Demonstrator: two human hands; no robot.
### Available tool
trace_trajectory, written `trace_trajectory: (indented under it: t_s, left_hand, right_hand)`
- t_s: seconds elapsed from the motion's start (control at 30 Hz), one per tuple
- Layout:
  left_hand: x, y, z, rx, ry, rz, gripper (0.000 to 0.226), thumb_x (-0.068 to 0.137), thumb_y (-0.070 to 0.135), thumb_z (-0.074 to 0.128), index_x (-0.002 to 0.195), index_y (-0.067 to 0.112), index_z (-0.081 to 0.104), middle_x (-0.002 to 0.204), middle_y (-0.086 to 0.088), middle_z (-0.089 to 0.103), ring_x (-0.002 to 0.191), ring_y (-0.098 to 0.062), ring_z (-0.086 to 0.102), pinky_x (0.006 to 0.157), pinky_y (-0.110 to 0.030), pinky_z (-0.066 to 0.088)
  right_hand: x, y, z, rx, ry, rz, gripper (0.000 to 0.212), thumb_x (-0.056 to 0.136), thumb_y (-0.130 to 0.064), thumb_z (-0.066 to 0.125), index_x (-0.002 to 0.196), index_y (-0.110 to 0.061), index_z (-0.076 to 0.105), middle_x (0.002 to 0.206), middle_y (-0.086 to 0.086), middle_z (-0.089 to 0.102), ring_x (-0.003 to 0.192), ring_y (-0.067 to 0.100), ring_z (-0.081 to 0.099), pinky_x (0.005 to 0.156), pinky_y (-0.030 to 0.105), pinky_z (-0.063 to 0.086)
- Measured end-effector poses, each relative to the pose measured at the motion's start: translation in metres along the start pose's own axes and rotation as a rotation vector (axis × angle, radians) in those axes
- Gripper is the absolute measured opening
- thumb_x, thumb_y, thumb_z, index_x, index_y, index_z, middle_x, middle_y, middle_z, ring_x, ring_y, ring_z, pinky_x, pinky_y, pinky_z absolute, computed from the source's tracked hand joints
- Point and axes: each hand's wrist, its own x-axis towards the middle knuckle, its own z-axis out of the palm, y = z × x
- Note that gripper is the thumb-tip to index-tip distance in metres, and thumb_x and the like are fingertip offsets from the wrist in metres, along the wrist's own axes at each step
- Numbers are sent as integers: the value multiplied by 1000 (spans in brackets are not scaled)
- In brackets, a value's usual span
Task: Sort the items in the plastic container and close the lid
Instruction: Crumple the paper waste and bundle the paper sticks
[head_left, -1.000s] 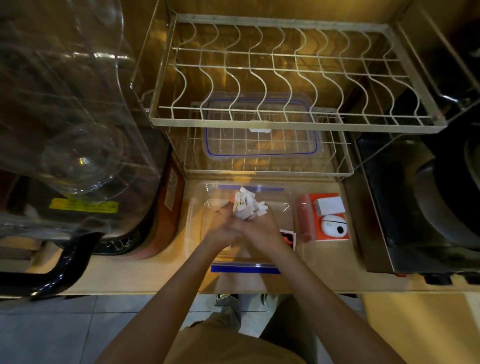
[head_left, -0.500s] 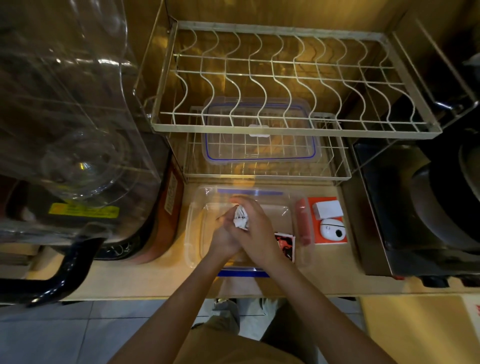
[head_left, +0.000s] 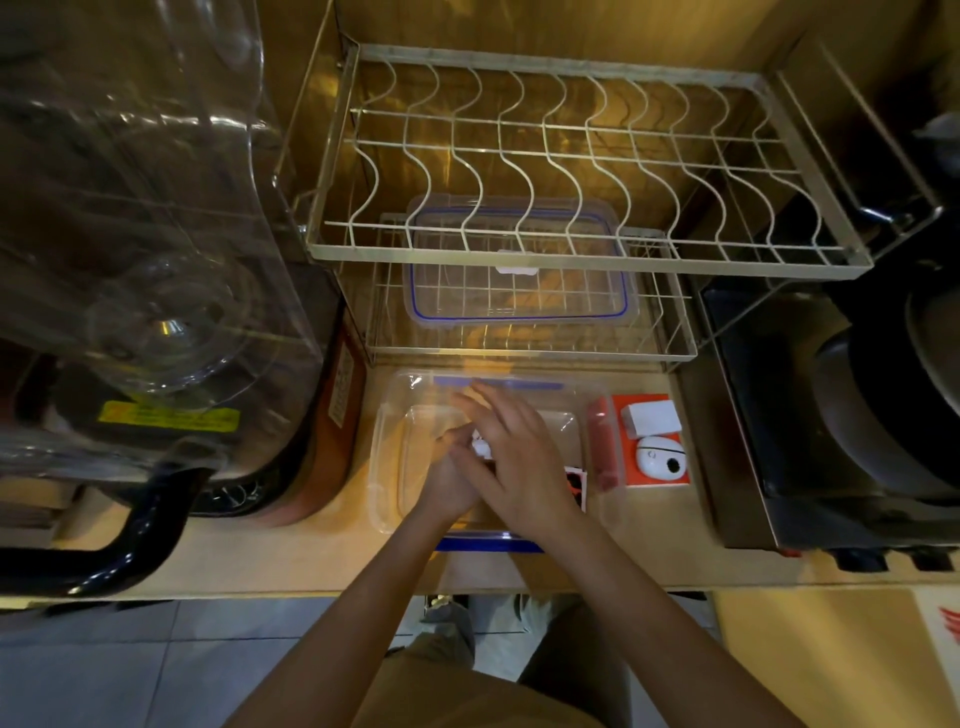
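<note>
**A:** Logging the head view. Both of my hands are inside the clear plastic container (head_left: 387, 467), which sits on the wooden counter (head_left: 291, 561) just in front of the wire rack (head_left: 587, 260). Right hand (head_left: 519, 457) lies over the left hand (head_left: 449, 480), fingers stretched forward and relaxed, not curled round anything I can see.

**B:** And the left?

**A:** Mostly covered by the right. Fingers look bent, and a few small white pieces (head_left: 480, 448) show in the gap between the two hands. I cannot tell whether the left hand actually holds them or only rests against them.

**B:** Lid position?

**A:** The lid (head_left: 519, 306), clear with a blue seal, lies flat on the lower tier of the rack, behind the container and apart from it. Container uncovered.

**B:** Anything else near?

**A:** A red-and-black card (head_left: 576, 480) shows at the container's right end, partly under my right hand. An orange box (head_left: 649, 441) with white items on it stands just right of the container.
</note>
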Motion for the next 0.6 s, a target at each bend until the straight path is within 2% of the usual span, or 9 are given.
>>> trace_trajectory:
  t_s: [0.1, 0.17, 0.27, 0.3, 0.37, 0.43, 0.47, 0.53, 0.6]
  left_hand:
    - [4, -4, 2, 13, -2, -15, 16, 85, -1, 58, 100, -7, 57, 83, 2, 59, 75, 9, 60, 72, -12, 51]
    - [4, -4, 1, -19, -49, -1, 17, 85, -9, 54, 101, -14, 55, 86, -3, 58, 76, 18, 58, 71, -4, 46]
    - [6, 4, 2, -19, -108, 47, 20, 83, -17, 52, 103, -21, 52, 89, -18, 60, 75, 23, 56, 70, 0, 42]
    - [6, 4, 3, -20, -97, 63, 24, 82, -18, 52, 106, -22, 49, 92, -21, 61, 78, 21, 57, 72, 1, 41]
    - [7, 6, 4, 102, -80, 83, 27, 84, -8, 57, 109, -16, 52, 100, -22, 63, 93, 3, 60, 78, -3, 41]
    - [9, 7, 2, 181, -88, 113, 24, 83, 5, 62, 104, -6, 61, 101, -22, 68, 98, -24, 65, 82, -23, 49]
    - [9, 9, 2, 185, -102, 125, 22, 81, 8, 63, 100, -2, 64, 97, -20, 70, 94, -28, 66, 80, -31, 51]
    - [11, 12, 0, 283, -136, 158, 20, 78, 11, 65, 96, 3, 67, 91, -16, 73, 86, -26, 68, 74, -34, 53]
    - [12, 14, 0, 454, -219, 138, 26, 76, 18, 66, 100, 7, 66, 93, -13, 73, 86, -25, 68, 75, -37, 54]
  right_hand:
    - [-1, -4, 2, -35, 25, -18, 44, 89, -28, 38, 123, -11, 60, 136, 12, 54, 129, 27, 45, 109, 35, 30]
    - [0, -6, -1, 1, -27, 28, 48, 88, -30, 31, 118, -11, 64, 135, 12, 54, 127, 29, 47, 105, 40, 37]
    - [0, 0, -6, -17, -5, 0, 38, 90, -27, 38, 115, -14, 64, 132, 9, 55, 124, 24, 47, 101, 36, 39]
    - [1, 3, -6, -32, -22, -10, 32, 92, -25, 41, 112, -14, 64, 129, 8, 56, 121, 23, 48, 99, 36, 41]
    - [2, 7, -8, 21, -74, 27, 24, 93, -21, 47, 107, -14, 65, 118, 5, 57, 113, 18, 50, 93, 34, 46]
    - [4, 10, -16, 140, -67, 107, 18, 93, -19, 50, 101, -13, 65, 108, 3, 58, 102, 14, 54, 86, 33, 48]
    - [5, 11, -23, 182, -57, 141, 17, 92, -18, 50, 98, -12, 65, 104, 3, 59, 97, 15, 56, 83, 35, 48]
    - [7, 16, -36, 180, -99, 189, 18, 91, -16, 49, 96, -11, 66, 100, 6, 63, 92, 18, 59, 80, 40, 49]
    - [9, 21, -45, 90, -259, 264, 22, 91, -20, 47, 102, -13, 64, 102, 6, 67, 93, 20, 61, 82, 41, 51]
